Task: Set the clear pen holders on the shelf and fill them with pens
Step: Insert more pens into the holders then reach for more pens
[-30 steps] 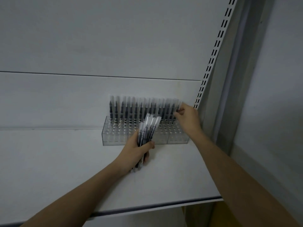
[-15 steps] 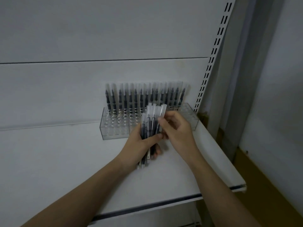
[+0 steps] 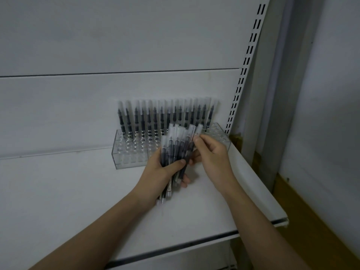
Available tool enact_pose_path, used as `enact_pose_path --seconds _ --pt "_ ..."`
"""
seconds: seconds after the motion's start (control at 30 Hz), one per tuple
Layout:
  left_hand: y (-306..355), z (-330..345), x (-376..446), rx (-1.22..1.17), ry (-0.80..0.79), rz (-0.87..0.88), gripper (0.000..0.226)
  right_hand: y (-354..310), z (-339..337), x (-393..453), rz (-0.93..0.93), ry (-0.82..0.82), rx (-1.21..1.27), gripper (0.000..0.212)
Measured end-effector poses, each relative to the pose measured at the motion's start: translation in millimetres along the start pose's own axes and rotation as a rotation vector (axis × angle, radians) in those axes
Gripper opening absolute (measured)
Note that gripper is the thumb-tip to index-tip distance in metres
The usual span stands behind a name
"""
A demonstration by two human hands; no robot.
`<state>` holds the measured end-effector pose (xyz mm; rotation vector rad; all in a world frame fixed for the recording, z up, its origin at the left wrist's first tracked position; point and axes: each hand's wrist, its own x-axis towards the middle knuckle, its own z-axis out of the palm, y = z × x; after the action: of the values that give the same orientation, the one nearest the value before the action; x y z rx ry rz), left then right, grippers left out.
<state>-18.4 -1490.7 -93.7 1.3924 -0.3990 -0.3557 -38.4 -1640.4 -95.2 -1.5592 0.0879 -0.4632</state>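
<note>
Head view: left hand (image 3: pixel 163 168) has its grip wrapped round a bundle of pens (image 3: pixel 175 152), thumb across the front, pens fanned upward with clear caps on top and lower ends sticking out below the palm. Right hand (image 3: pixel 212 152) is at the bundle's right edge, fingertips (image 3: pixel 197 138) pinching the top of one pen (image 3: pixel 195 133) in the fan. Both hands sit over the white shelf (image 3: pixel 78 191), just in front of the clear pen holder (image 3: pixel 130 152). Holder stands at the back of the shelf against the white back panel (image 3: pixel 116 45). Its rear row is filled with upright pens (image 3: pixel 165 115), caps up; front holes look unfilled. Slotted upright rail (image 3: pixel 245 65) runs beside the holder's right end.
</note>
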Motion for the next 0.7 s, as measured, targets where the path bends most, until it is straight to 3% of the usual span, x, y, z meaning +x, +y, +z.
enact_pose_path --seconds 0.17,0.4,0.53,0.6,0.7 --pt "1 1 -1 0.024 0.034 0.017 0.020 0 -1 1 -0.004 0.055 0.024 0.018" --pt "4 1 -1 -0.033 0.096 -0.005 0.027 -7 -6 4 0.035 0.003 0.159 0.011" --pt "3 2 0 -0.062 0.121 -0.024 0.026 -26 -25 26 -0.035 0.204 0.169 0.007" --pt "2 2 1 -0.042 0.120 -0.024 0.027 -39 -39 43 -0.103 0.338 0.040 0.005" --pt "1 3 2 -0.019 0.118 -0.022 0.030 -48 -50 67 -0.209 0.403 -0.191 0.010"
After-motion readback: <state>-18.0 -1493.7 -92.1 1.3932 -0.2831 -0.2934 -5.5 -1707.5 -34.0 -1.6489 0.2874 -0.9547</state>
